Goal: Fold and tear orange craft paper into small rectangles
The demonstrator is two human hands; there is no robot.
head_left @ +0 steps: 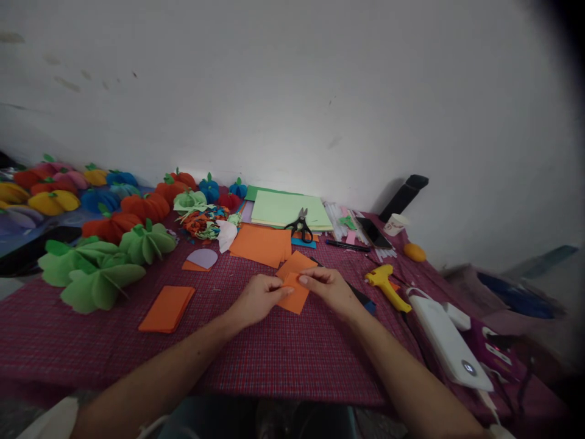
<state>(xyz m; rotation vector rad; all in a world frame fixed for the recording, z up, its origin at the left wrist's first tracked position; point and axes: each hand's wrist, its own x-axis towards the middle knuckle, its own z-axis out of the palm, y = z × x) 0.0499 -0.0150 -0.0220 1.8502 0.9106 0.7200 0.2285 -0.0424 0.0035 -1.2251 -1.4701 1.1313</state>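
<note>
An orange piece of paper (296, 300) is pinched between my two hands over the middle of the table. My left hand (259, 297) grips its left edge with thumb and finger. On the upper right part, the thumb and fingers of my right hand (333, 294) are closed on the same paper. Just behind it lies another orange piece (297, 262), partly covered. Farther back is a stack of larger orange sheets (258, 242), with black-handled scissors (301, 225) beside it. A pile of cut orange rectangles (167, 310) rests left of my left hand.
Green paper pumpkins (98, 280) and several coloured ones crowd the left. Paper scraps (205, 222) and light green sheets (290, 209) lie at the back. To the right are a yellow glue gun (388, 286), a phone (373, 233), a paper cup (395, 224) and a white power bank (450, 338).
</note>
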